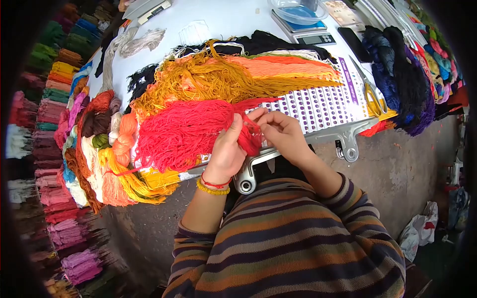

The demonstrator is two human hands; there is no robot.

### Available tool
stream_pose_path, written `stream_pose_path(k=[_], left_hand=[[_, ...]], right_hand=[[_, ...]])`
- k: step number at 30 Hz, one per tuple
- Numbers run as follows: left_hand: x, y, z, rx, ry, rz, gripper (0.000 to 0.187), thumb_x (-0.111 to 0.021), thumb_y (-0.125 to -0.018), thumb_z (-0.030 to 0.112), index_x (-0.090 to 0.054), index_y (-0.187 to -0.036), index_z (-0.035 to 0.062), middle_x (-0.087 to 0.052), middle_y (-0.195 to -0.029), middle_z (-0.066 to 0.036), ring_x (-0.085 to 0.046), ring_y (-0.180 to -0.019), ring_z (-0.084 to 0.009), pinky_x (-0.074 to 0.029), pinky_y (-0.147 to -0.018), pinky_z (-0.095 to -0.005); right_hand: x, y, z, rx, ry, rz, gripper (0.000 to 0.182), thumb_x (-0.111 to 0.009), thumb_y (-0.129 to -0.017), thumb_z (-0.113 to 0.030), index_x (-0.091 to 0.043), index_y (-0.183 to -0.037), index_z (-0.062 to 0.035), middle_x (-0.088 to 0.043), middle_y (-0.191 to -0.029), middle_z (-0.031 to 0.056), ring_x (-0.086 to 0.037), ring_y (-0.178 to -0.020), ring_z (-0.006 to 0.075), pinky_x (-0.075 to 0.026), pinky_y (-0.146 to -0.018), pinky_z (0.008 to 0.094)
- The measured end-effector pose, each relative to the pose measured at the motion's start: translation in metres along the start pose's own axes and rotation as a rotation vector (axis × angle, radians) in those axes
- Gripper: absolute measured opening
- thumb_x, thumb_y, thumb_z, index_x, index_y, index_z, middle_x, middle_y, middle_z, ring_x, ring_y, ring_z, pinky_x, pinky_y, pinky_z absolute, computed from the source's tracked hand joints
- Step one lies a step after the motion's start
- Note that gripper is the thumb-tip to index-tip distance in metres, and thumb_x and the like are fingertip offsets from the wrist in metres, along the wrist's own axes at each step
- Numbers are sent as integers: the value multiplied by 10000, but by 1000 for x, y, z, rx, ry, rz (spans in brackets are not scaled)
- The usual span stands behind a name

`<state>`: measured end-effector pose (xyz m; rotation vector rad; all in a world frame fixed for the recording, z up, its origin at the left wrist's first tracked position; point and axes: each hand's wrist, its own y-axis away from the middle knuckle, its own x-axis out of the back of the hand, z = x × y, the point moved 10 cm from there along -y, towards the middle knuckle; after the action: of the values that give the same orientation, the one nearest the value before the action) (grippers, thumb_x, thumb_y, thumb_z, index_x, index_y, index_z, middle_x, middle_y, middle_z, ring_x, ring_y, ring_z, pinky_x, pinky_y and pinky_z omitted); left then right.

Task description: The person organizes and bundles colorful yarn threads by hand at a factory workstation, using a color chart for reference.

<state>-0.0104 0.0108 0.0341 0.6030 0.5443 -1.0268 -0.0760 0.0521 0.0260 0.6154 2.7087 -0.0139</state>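
My left hand (pixel 227 149) is closed around the near end of a thick bundle of red yarn (pixel 186 130), its thumb pointing up. Close beside it, my right hand (pixel 284 133) pinches red strands between thumb and fingers. A loop of red yarn (pixel 250 141) hangs between the two hands. The bundle lies across a white card with rows of purple dots (pixel 318 107), over a metal clamp bar (pixel 318 135) at the table's front edge. Behind the red bundle lie mustard yarn (pixel 198 82) and orange yarn (pixel 293 68).
Scissors with yellow handles (pixel 373 97) and a black phone (pixel 354 44) lie at the right. A digital scale (pixel 313 38) carries a clear plastic tub (pixel 298 10). Dark blue and black skeins (pixel 400 79) hang off the right edge, mixed coloured skeins (pixel 92 149) off the left.
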Motion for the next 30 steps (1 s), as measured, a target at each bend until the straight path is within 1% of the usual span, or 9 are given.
stream_pose_path(k=[4,7,9,13,15,18,25,27,30], left_hand=[[0,0,-2,11,0,4,548,-295,-950,397,-391,-1265,-41,-464,-1248,-109,-473,-1098,-184,-371,-932,-320],[-3,-1,0,-37,-81,-7,549,-305,-947,402,-410,-1249,-44,-471,-1245,-108,-478,-1096,-185,-370,-936,-314],[-5,0,1,-40,-87,-3,550,-310,-945,403,-412,-1246,-45,-475,-1240,-114,-481,-1093,-186,-369,-940,-315],[3,-1,-2,-14,-78,19,569,-279,-942,426,-394,-1252,-38,-454,-1256,-129,-449,-1143,-211,-342,-977,-347],[6,1,0,2,-78,42,564,-281,-942,423,-402,-1245,-37,-465,-1243,-129,-457,-1133,-210,-348,-972,-347],[6,0,2,-4,-90,64,555,-282,-944,416,-413,-1235,-38,-483,-1223,-128,-470,-1116,-208,-357,-963,-346],[-2,0,3,-37,-130,24,534,-285,-951,389,-413,-1227,-50,-488,-1214,-138,-474,-1107,-216,-360,-962,-349],[-1,1,3,-44,-143,30,533,-287,-951,387,-413,-1227,-51,-489,-1212,-140,-474,-1108,-218,-360,-963,-349],[4,1,6,-54,-149,56,531,-289,-951,386,-414,-1227,-50,-494,-1206,-141,-478,-1102,-220,-361,-961,-350]], right_hand=[[3,1,4,-50,-8,22,70,-527,-844,-31,-563,-899,-7,-529,-757,-38,-435,-595,1,-343,-520,155],[-1,1,9,-27,126,-41,62,-524,-845,-32,-561,-888,-6,-528,-758,-40,-441,-604,2,-348,-526,156],[-3,3,16,-37,335,-91,59,-522,-847,-32,-554,-889,-6,-523,-749,-43,-441,-610,1,-349,-529,156],[-2,2,14,-17,211,-63,53,-520,-851,-42,-544,-885,-10,-534,-738,-33,-450,-606,7,-354,-522,164],[-2,4,6,-12,16,-23,54,-523,-852,-55,-537,-885,-15,-550,-737,-16,-467,-603,20,-364,-522,168],[1,5,6,-76,-12,2,58,-524,-854,-66,-535,-880,-16,-568,-762,1,-484,-603,35,-376,-528,172],[-6,4,16,10,144,-63,67,-540,-846,-57,-545,-890,-7,-550,-754,-28,-460,-620,11,-367,-538,164],[-6,5,14,0,233,-41,71,-551,-836,-63,-546,-849,6,-496,-669,-42,-433,-578,7,-348,-494,168],[-5,5,9,5,209,-12,72,-552,-840,-71,-548,-826,0,-488,-644,-53,-422,-555,2,-340,-482,166]])
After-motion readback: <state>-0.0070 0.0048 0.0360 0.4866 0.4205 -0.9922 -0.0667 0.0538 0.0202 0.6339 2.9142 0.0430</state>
